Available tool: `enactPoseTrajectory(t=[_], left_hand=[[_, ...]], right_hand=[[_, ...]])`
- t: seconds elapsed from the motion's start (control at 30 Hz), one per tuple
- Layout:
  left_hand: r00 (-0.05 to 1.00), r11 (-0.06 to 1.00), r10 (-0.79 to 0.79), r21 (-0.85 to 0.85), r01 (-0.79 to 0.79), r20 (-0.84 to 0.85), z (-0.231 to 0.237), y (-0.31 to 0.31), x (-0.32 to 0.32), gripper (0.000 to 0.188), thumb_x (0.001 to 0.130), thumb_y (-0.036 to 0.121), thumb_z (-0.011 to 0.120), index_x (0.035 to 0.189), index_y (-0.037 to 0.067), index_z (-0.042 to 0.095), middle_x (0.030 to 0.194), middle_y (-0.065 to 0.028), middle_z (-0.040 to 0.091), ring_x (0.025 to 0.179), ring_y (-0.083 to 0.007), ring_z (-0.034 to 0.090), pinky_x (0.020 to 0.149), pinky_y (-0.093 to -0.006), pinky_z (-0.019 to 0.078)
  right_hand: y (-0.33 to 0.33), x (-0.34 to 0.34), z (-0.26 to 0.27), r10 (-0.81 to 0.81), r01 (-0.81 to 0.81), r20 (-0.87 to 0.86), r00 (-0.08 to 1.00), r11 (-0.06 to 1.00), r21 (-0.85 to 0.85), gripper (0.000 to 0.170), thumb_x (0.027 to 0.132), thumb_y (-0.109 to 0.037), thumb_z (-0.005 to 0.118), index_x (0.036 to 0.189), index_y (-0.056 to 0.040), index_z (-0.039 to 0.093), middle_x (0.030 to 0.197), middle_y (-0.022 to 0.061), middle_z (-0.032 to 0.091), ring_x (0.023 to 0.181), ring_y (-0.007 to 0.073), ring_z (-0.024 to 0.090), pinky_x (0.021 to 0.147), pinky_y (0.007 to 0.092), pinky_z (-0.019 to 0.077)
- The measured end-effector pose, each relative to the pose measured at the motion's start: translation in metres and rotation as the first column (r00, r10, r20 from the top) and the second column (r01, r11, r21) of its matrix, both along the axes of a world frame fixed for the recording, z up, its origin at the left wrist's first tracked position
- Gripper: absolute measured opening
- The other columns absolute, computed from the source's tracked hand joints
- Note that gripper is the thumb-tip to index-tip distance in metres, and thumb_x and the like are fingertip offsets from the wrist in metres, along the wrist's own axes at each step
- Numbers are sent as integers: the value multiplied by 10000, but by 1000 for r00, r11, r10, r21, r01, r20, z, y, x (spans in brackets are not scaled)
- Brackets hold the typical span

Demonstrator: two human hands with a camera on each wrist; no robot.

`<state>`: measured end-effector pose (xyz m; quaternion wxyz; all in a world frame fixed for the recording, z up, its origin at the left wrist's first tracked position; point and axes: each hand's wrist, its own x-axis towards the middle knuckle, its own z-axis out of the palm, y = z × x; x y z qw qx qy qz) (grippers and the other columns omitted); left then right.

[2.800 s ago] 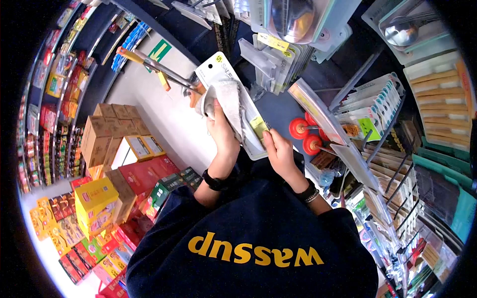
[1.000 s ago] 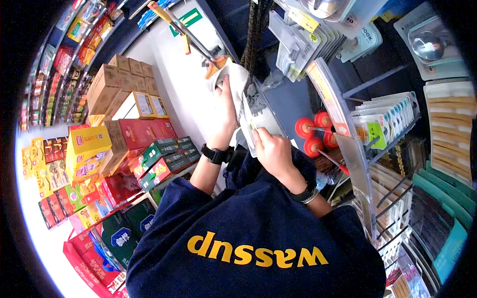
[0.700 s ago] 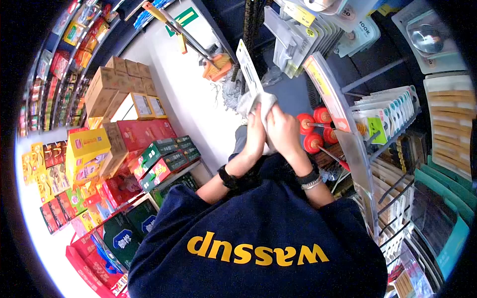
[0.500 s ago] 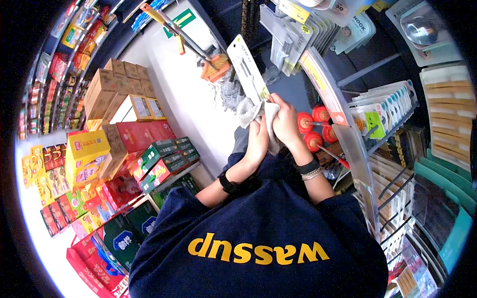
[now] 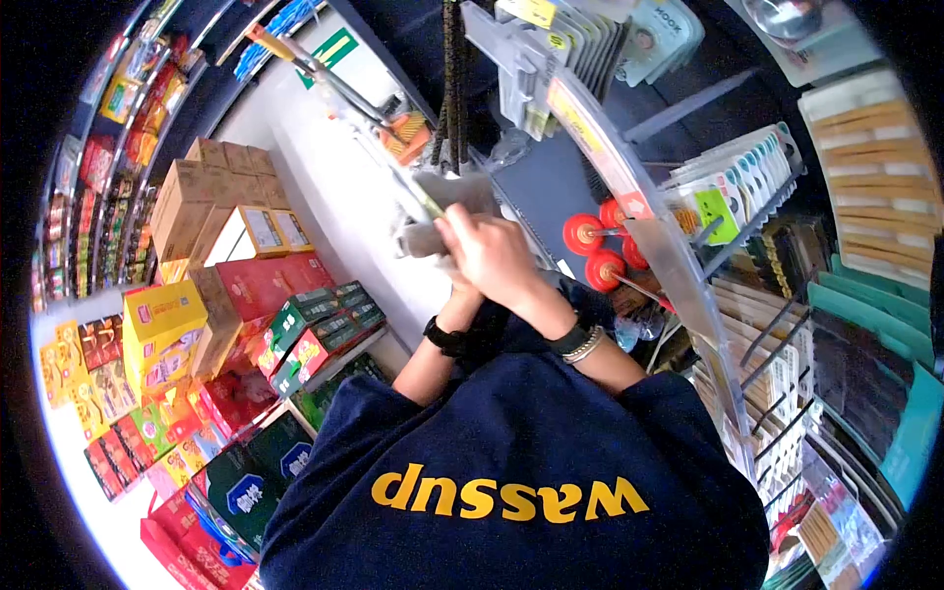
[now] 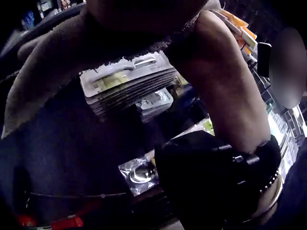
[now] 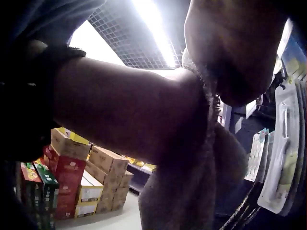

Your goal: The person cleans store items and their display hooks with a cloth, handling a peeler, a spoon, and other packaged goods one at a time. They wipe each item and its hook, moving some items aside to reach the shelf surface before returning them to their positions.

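In the head view my right hand (image 5: 492, 261) crosses over my left hand (image 5: 460, 300) and covers most of it. Curled right fingers grip the lower end of a long, narrow carded package (image 5: 388, 167), seen nearly edge-on and blurred, slanting up to the left. Grey cloth (image 5: 428, 236) bunches beside the fingers, with my left hand at it; those fingertips are hidden. The left wrist view has the cloth (image 6: 43, 76) draping from the hands, past my right forearm (image 6: 230, 81). It also hangs down in the right wrist view (image 7: 182, 191), beyond my left forearm (image 7: 124, 105).
Carded goods (image 5: 575, 54) hang on hooks ahead, beside a clear price-strip rail (image 5: 639, 197). Red round items (image 5: 590, 246) protrude right of my hands. An orange-headed tool (image 5: 408, 138) stands against the white wall. Cartons (image 5: 187, 211) and a yellow box (image 5: 162, 329) are stacked at left.
Both hands have moved left with the package and cloth. The right hand has swung across the left, and the package has turned from face-on to nearly edge-on. The camera view has shifted slightly.
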<state>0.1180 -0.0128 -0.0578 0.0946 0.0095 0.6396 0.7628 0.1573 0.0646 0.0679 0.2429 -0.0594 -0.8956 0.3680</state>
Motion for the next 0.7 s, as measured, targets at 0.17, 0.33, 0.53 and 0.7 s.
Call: enactPoseTrajectory(t=[0.17,0.33,0.53,0.7], left_hand=[[996,991,43,-122,-52,-73,12,-6,-4,275,857,212,494,1033,0,485,924,-71,534,797,-151,515,690,-265,431],[989,976,49,-205,-77,-137,13,-14,-11,279,863,214,490,1047,5,484,941,-69,531,810,-150,513,704,-258,433],[963,917,-86,398,-23,254,41,-11,-11,263,903,167,405,1114,14,445,1004,-73,513,889,-160,499,760,-277,428],[975,951,95,-272,-148,-200,73,7,14,257,889,158,413,1101,15,434,942,-90,535,840,-177,521,727,-292,436]], right_hand=[[-7,-4,4,1,3,-49,999,997,77,151,833,-169,507,752,-63,435,521,84,506,481,261,541,416,354,415],[-3,-7,-1,-16,16,14,1000,1000,-1,151,837,-171,501,753,-63,435,515,94,504,481,271,538,417,363,405],[-3,-7,-8,-88,85,-37,995,994,-68,173,836,-181,505,731,-61,439,520,95,513,465,268,532,408,354,398],[-16,-5,-7,-231,232,-15,973,972,44,143,824,-162,516,742,-61,456,512,83,515,440,239,534,397,336,414]])
